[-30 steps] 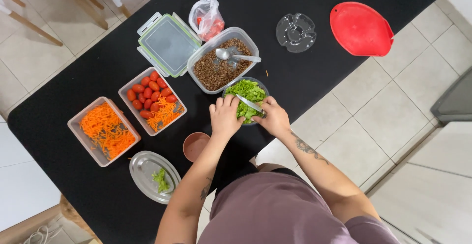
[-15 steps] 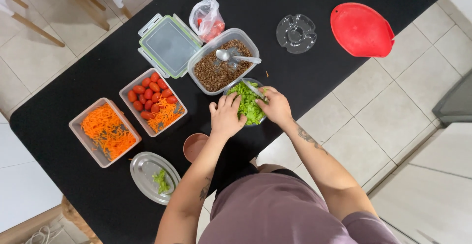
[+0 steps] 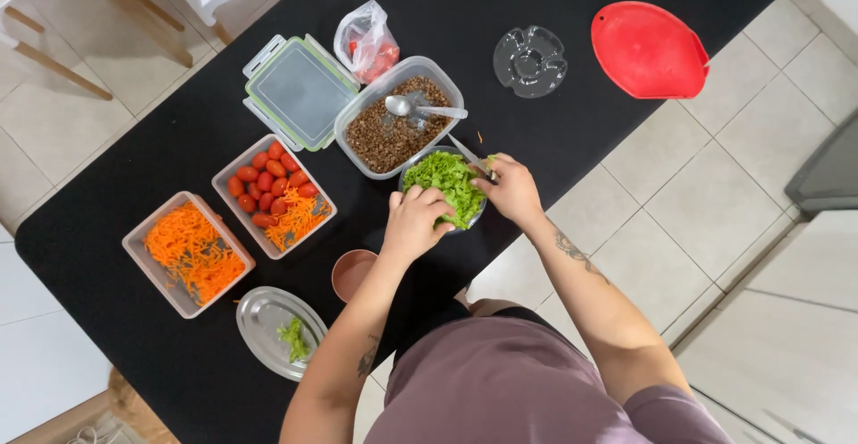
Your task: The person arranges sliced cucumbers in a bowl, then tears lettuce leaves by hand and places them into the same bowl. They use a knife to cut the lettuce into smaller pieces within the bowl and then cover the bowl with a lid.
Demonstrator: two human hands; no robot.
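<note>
A small bowl of chopped green lettuce (image 3: 444, 183) sits near the front edge of the black table (image 3: 554, 131). My left hand (image 3: 414, 223) rests on the bowl's near rim with fingers curled onto the lettuce. My right hand (image 3: 511, 190) is at the bowl's right side, shut on a knife (image 3: 466, 155) whose blade points up-left over the rim. Just behind the bowl stands a clear container of brown grains (image 3: 393, 126) with a metal spoon (image 3: 420, 108) lying in it.
A container of cherry tomatoes and grated carrot (image 3: 273, 195), a container of grated carrot (image 3: 189, 252), a steel oval lid with green scraps (image 3: 277, 331), a small brown cup (image 3: 352, 273), a clip-lock lid (image 3: 299, 92), a plastic bag (image 3: 366, 43), a glass lid (image 3: 530, 59), a red plate (image 3: 647, 49).
My right hand has drawn back from over the lettuce to the bowl's right edge, and the knife blade now points up-left outside the bowl. My left hand stays on the bowl.
</note>
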